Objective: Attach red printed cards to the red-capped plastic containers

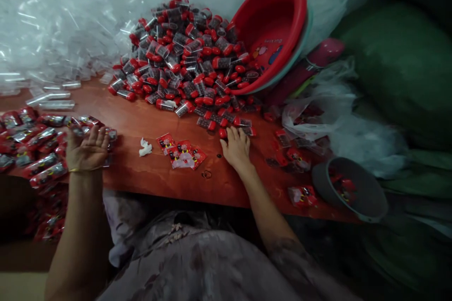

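My left hand [88, 149] is turned palm up, fingers apart and nothing in it. It lies at the right edge of a heap of filled, wrapped tubes [45, 141] in red and silver. My right hand [236, 149] reaches to the near edge of a large pile of clear tubes with red caps [190, 56]. Its outstretched fingers touch or nearly touch a red-capped tube [223, 133]; their tips are partly hidden among the tubes. Between both hands lie several red printed cards [184, 153] with a cartoon figure, and a crumpled white scrap [145, 147].
A red basin [282, 0] leans tilted behind the pile. Loose clear plastic sleeves [56, 23] heap up at the back left. On the right are a dark pink bottle [325, 51], plastic bags [353, 127] and a grey bowl [367, 193] by the table's edge.
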A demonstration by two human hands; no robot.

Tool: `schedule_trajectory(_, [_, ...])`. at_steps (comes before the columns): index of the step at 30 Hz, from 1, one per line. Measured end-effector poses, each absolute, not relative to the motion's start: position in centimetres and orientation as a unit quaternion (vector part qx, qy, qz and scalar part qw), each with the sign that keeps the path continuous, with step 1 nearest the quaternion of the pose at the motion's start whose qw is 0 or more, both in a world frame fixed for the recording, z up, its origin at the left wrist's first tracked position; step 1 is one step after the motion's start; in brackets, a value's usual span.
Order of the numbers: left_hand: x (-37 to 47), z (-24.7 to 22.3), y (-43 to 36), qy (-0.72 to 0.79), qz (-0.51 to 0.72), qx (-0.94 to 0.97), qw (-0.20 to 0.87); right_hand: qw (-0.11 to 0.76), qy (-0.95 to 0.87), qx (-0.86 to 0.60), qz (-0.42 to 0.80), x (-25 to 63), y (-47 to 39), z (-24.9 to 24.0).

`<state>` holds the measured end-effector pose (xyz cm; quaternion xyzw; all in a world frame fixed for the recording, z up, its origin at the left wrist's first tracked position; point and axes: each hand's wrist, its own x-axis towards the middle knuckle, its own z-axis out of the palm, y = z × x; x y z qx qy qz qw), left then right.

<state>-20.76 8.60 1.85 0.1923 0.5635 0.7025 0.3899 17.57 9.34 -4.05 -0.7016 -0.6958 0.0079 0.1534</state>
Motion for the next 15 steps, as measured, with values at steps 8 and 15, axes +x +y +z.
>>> schedule_trajectory(8, [-8.7, -1.0, 6.8, 0.616, 0.432, 0.609, 0.250, 0.165, -0.687, -0.706, -0.041, 16.2, 2.9, -5.2])
schedule_trajectory(15, [-5.7, -3.3, 7.1, 0.597, 0.222, 0.758, 0.141, 0.189, -0.682, -0.705, -0.042, 16.3, 2.4, -5.8])
